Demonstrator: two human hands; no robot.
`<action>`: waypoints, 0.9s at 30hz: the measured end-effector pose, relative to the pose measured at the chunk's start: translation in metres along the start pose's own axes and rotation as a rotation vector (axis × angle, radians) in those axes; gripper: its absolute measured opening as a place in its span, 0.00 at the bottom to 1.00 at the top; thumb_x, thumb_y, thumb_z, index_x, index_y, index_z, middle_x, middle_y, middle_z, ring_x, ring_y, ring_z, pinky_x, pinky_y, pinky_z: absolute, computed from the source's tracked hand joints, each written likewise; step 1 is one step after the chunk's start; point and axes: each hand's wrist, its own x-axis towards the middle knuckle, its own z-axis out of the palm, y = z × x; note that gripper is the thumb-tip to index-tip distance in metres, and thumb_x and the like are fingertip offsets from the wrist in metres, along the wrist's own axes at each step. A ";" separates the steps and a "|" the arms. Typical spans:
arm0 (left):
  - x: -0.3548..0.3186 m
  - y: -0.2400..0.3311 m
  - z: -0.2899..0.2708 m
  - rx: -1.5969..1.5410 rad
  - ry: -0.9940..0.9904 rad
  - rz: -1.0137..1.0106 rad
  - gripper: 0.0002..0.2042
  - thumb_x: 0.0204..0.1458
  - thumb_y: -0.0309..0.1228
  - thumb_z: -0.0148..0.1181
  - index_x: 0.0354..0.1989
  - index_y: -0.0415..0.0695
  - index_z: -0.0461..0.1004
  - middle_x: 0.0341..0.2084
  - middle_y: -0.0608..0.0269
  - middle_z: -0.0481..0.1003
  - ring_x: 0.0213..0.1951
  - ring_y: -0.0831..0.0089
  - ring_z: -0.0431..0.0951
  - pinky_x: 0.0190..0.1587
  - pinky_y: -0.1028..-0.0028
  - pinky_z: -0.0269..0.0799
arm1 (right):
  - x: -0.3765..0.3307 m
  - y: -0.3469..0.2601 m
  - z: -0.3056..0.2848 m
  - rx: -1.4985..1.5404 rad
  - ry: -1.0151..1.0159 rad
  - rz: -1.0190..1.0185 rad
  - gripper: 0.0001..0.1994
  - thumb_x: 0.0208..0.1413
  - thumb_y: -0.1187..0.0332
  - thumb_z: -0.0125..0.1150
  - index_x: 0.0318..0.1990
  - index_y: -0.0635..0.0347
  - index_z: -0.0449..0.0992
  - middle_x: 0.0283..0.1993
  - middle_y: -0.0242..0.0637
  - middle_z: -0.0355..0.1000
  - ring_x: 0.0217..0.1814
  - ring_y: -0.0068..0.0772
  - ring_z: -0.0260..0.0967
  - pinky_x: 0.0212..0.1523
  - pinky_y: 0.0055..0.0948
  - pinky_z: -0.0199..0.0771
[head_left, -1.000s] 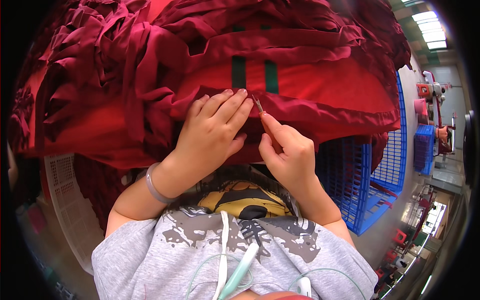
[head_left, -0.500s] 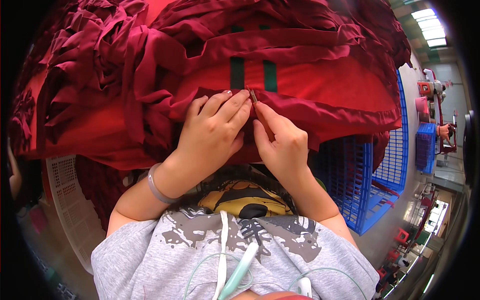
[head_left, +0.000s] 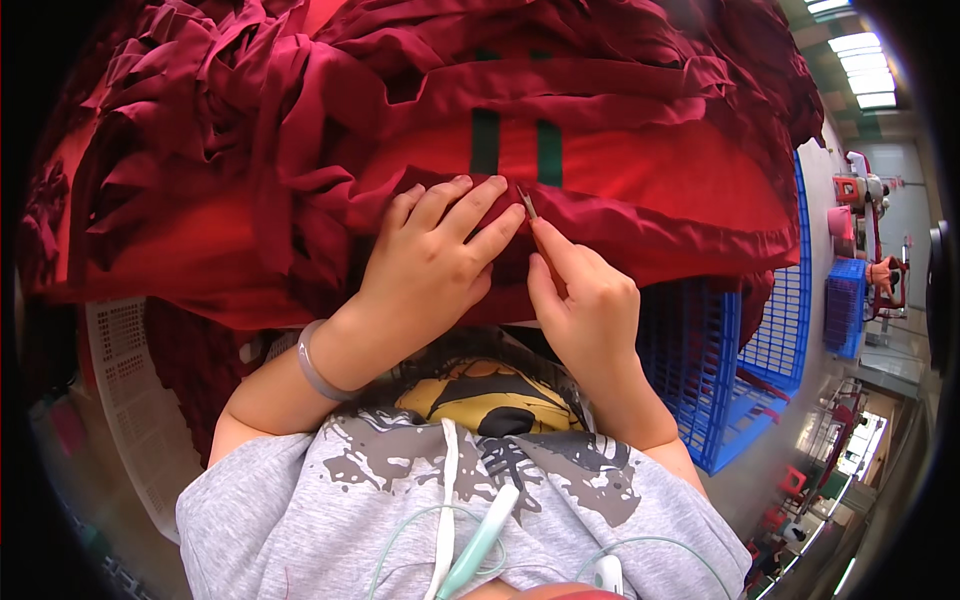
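Step in hand: thread trimming on the dark red garment (head_left: 620, 190), which lay mid-frame on top of the red fabric pile (head_left: 200, 150). Left hand (head_left: 430, 265) lay flat, fingers spread, pinning the hem. Right hand (head_left: 585, 305) had its fingers clamped on a small snipper (head_left: 530, 208), tip at the seam just below two dark green stripes (head_left: 515, 145). Next move probably needs a precise snip without nicking cloth. Blue crate (head_left: 740, 370) sat near right; white perforated crate (head_left: 135, 400) near left. No labels visible.

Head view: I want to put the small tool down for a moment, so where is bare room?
Hardly any. Red fabric covers everything ahead. Left hand presses it; right hand holds the small tool. Only the blue crate at right shows open space.
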 end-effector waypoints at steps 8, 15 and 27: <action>-0.001 0.001 -0.001 0.002 -0.018 -0.006 0.28 0.40 0.30 0.65 0.56 0.54 0.73 0.60 0.66 0.67 0.56 0.63 0.67 0.57 0.61 0.62 | 0.001 0.003 -0.003 0.162 0.079 0.061 0.16 0.51 0.75 0.63 0.49 0.64 0.77 0.32 0.45 0.78 0.28 0.38 0.78 0.28 0.31 0.76; 0.000 0.002 -0.004 -0.027 -0.048 -0.016 0.29 0.41 0.30 0.64 0.58 0.55 0.72 0.61 0.66 0.67 0.57 0.63 0.67 0.58 0.61 0.62 | 0.018 0.011 0.009 0.180 0.176 -0.021 0.16 0.54 0.75 0.61 0.51 0.64 0.75 0.34 0.45 0.77 0.29 0.45 0.76 0.31 0.36 0.76; -0.004 -0.005 -0.006 -0.105 -0.003 0.011 0.28 0.43 0.24 0.61 0.58 0.43 0.70 0.58 0.62 0.70 0.60 0.60 0.66 0.59 0.59 0.62 | 0.061 0.020 0.018 0.112 -0.102 -0.057 0.06 0.50 0.75 0.58 0.36 0.64 0.76 0.33 0.44 0.74 0.35 0.45 0.74 0.35 0.36 0.71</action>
